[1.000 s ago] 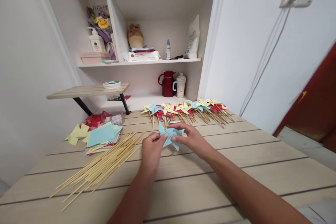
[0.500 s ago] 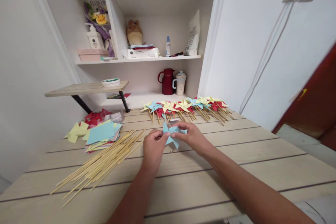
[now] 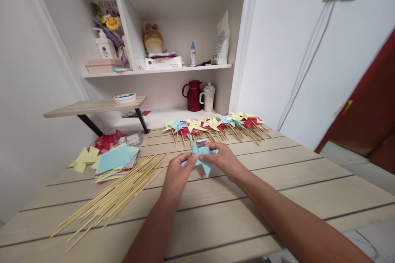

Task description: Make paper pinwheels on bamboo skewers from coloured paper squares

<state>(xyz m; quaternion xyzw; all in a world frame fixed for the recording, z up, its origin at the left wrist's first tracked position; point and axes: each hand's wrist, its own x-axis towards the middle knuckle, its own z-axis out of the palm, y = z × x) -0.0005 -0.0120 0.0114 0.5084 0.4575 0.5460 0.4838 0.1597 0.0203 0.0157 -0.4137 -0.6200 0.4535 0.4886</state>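
Observation:
A light-blue paper pinwheel is held over the table between both hands, its folded points sticking out above and below. My left hand pinches its left side with thumb and fingers. On the other side, my right hand grips the paper near the middle, thumb and forefinger together. Whether a pin is between the fingertips I cannot tell. Small shiny bits lie on the table just below the pinwheel. Beyond the hands is a row of finished pinwheels on sticks in yellow, blue and red.
Many thin wooden sticks lie left of my hands. Behind them sit a stack of coloured paper squares, a yellow paper pinwheel and red ones. A small raised shelf, a red jug and a cup stand farther back.
The whole view has shifted slightly, with the scene sliding left. Both hands keep their grip on the blue pinwheel, which has turned a little.

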